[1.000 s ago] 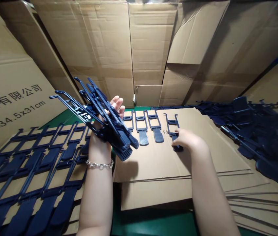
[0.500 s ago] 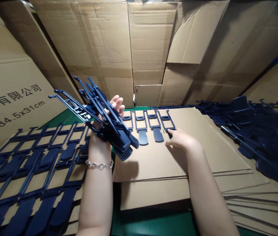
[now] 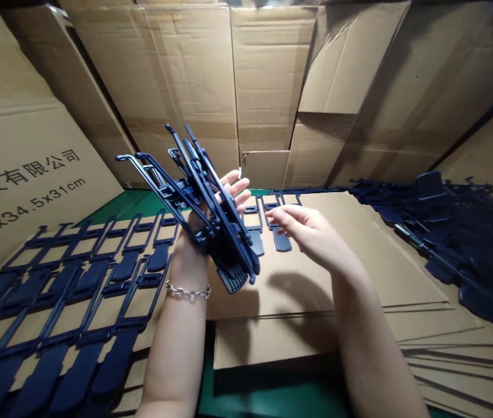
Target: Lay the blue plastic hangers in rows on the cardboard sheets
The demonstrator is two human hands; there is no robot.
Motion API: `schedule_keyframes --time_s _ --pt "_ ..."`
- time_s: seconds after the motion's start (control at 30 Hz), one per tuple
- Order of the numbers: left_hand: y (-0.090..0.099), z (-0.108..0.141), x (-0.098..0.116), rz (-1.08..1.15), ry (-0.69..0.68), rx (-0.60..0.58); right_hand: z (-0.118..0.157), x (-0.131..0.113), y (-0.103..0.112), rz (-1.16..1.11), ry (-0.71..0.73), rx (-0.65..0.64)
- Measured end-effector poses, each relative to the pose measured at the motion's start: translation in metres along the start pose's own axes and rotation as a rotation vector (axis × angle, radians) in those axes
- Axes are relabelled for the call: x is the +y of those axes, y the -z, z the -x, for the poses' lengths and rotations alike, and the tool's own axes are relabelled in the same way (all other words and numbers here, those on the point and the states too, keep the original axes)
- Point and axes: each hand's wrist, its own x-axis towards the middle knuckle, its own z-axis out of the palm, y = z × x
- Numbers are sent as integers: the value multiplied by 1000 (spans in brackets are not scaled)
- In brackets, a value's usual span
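A bundle of dark blue plastic frames with hooked arms and ribbed paddles rests across my left hand, which bears it palm up with the fingers stretched out past the bundle. My right hand hovers above the cardboard, to the right of the bundle, its fingers loosely bent and apart with nothing visible in them. Beneath and behind it, a row of similar frames lies on the top cardboard sheet. My right hand partly hides the rightmost one.
More frames lie in rows on cardboard at the left. A heap of loose dark parts spreads along the right. Large cardboard boxes wall off the back, and a printed carton stands left. Green tabletop shows at the front.
My right hand has let go of the rightmost frame on the sheet and moved left and up. My left hand, with the bundle, has shifted right.
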Motion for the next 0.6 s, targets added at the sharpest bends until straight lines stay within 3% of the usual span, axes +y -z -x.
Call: schedule_keyframes --time_s 0.1,0.23,0.4,0.53,0.6 --pt "0 0 -2 -22 13 -23 8 -21 -21 -212 103 -43" --pt "-8 6 0 -56 28 -31 10 -27 -35 -254 88 -44" --pt "-14 15 6 -101 71 19 6 -23 -20 -421 -18 -33" --pt "-14 17 10 -80 163 11 5 -21 1 -548 -166 -116" --pt "-13 15 12 -51 167 6 6 -19 11 -538 -178 -55"
